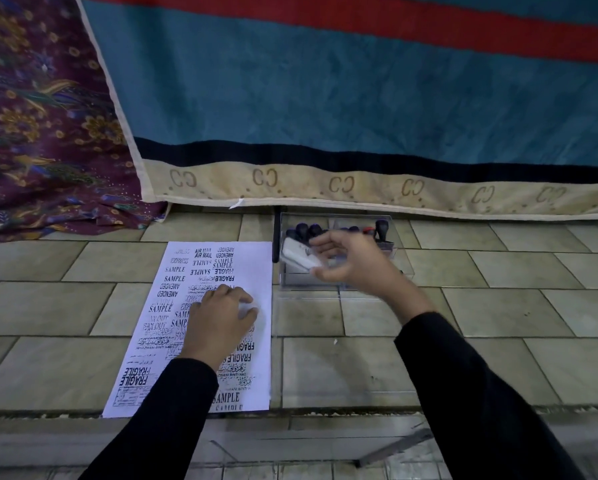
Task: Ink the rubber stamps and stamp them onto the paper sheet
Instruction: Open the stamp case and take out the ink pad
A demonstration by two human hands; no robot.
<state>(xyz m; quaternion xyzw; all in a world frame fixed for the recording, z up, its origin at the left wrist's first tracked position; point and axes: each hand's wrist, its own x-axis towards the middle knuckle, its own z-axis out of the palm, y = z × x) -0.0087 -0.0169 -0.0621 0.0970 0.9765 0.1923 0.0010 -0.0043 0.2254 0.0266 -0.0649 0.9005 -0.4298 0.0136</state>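
A white paper sheet (252, 265) lies on the tiled floor, covered with many black stamp prints. My left hand (218, 318) rests flat on its middle, fingers spread. To the right stands a clear plastic box (335, 285) holding several dark-handled rubber stamps (381, 230). My right hand (351, 259) hovers over that box and pinches a white rectangular stamp (297, 256) between thumb and fingers. The white stamp is blurred. No ink pad is plainly visible.
A blue, red and cream striped cloth (325, 98) hangs behind the box, and a purple floral fabric (41, 116) lies at the back left. A clear lid or sheet (346, 362) lies on the tiles right of the paper. A tiled step edge (325, 415) runs near me.
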